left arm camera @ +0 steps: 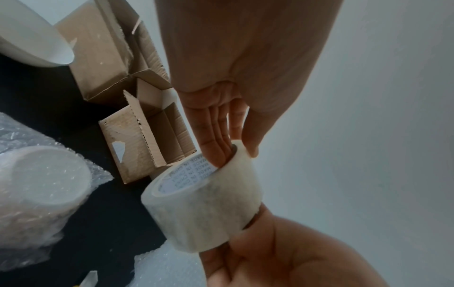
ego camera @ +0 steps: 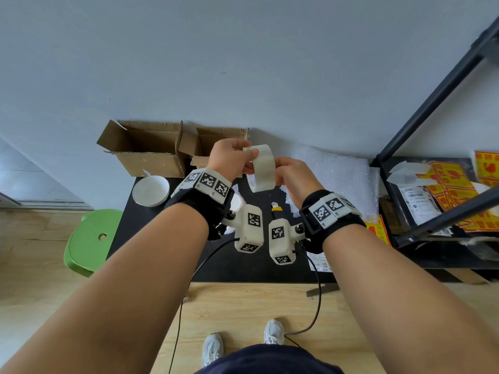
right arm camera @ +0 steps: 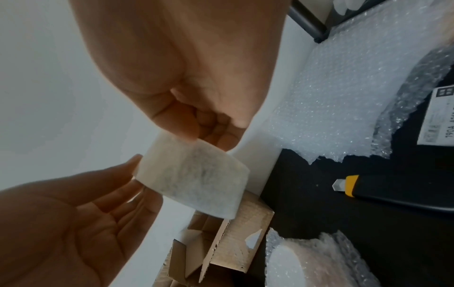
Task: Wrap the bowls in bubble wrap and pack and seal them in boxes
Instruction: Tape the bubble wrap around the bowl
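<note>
Both hands hold a roll of clear packing tape [ego camera: 261,168] [left arm camera: 203,209] [right arm camera: 194,182] up above the black table [ego camera: 237,268]. My left hand [ego camera: 247,155] [left arm camera: 236,153] pinches it, fingers inside the core and thumb on the outer face. My right hand [ego camera: 280,171] [right arm camera: 209,132] grips the roll's other side with curled fingers. A bare white bowl [ego camera: 150,190] [left arm camera: 32,38] sits at the table's left edge. A bubble-wrapped bowl [left arm camera: 46,174] [right arm camera: 294,262] lies under my wrists, mostly hidden in the head view. Two open cardboard boxes [ego camera: 145,149] [ego camera: 216,141] stand at the back.
A sheet of bubble wrap [ego camera: 332,174] [right arm camera: 343,97] covers the back right of the table. A yellow-and-black utility knife [ego camera: 276,209] [right arm camera: 368,192] lies mid-table. A dark metal rack [ego camera: 432,103] with yellow labels [ego camera: 453,182] stands right; a green stool [ego camera: 91,238] stands left.
</note>
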A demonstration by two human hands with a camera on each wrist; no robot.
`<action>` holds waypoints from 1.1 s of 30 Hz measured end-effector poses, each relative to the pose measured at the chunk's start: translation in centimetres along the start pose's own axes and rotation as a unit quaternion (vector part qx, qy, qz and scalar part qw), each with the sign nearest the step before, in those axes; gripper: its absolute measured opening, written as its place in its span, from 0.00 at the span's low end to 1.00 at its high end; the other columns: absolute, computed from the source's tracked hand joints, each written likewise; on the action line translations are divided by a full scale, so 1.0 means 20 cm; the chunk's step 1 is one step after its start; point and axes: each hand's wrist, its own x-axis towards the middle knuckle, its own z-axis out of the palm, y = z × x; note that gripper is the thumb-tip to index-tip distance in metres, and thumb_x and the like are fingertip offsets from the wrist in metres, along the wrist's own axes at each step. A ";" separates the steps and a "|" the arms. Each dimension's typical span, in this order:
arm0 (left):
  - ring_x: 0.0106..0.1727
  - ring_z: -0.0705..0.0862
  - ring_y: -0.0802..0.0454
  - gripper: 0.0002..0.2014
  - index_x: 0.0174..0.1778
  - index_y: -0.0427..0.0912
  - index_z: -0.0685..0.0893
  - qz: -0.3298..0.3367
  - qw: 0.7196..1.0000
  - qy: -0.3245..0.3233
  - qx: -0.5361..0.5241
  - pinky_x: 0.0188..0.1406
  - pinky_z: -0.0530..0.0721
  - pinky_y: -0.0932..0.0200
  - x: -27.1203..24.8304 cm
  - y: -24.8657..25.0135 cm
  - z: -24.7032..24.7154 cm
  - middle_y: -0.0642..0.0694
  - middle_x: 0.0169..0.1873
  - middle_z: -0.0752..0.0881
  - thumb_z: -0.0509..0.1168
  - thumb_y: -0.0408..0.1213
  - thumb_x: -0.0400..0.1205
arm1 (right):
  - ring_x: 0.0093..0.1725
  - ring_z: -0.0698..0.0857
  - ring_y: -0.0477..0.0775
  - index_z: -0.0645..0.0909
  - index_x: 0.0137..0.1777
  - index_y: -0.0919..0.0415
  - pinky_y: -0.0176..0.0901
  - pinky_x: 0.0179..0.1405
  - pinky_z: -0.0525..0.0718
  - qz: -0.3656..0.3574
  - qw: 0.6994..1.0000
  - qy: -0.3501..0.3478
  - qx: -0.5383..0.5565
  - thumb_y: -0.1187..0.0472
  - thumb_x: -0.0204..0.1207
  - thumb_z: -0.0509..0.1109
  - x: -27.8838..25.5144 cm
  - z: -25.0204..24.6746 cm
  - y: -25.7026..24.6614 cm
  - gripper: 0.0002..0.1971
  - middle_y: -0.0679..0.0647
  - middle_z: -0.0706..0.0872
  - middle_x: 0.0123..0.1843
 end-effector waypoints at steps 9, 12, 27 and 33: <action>0.48 0.84 0.50 0.13 0.61 0.44 0.86 0.072 0.959 0.029 0.271 0.48 0.81 0.56 -0.01 -0.05 -0.04 0.44 0.56 0.84 0.59 0.41 0.86 | 0.52 0.84 0.51 0.84 0.63 0.59 0.42 0.52 0.79 -0.014 0.997 -0.047 -0.065 0.76 0.74 0.64 0.01 -0.01 0.02 0.21 0.53 0.88 0.54; 0.61 0.79 0.52 0.15 0.66 0.47 0.84 0.168 0.924 -0.025 0.343 0.58 0.75 0.61 -0.02 -0.07 -0.02 0.47 0.65 0.78 0.62 0.37 0.84 | 0.54 0.84 0.55 0.83 0.66 0.61 0.42 0.50 0.79 0.008 0.996 -0.056 -0.068 0.75 0.76 0.64 0.02 -0.01 0.02 0.20 0.57 0.87 0.56; 0.50 0.82 0.46 0.10 0.52 0.38 0.89 0.247 0.879 0.017 0.409 0.44 0.73 0.58 -0.04 -0.04 0.05 0.43 0.50 0.85 0.62 0.33 0.84 | 0.59 0.84 0.56 0.83 0.65 0.61 0.44 0.56 0.79 0.007 0.992 -0.081 -0.099 0.73 0.78 0.65 0.00 -0.02 0.01 0.18 0.59 0.87 0.60; 0.50 0.80 0.45 0.09 0.52 0.35 0.84 0.252 0.861 0.008 0.441 0.44 0.75 0.58 -0.04 -0.07 0.06 0.41 0.50 0.82 0.58 0.33 0.86 | 0.60 0.86 0.58 0.84 0.63 0.59 0.52 0.64 0.82 0.010 0.991 -0.089 -0.100 0.72 0.78 0.66 -0.01 -0.03 0.02 0.16 0.59 0.88 0.59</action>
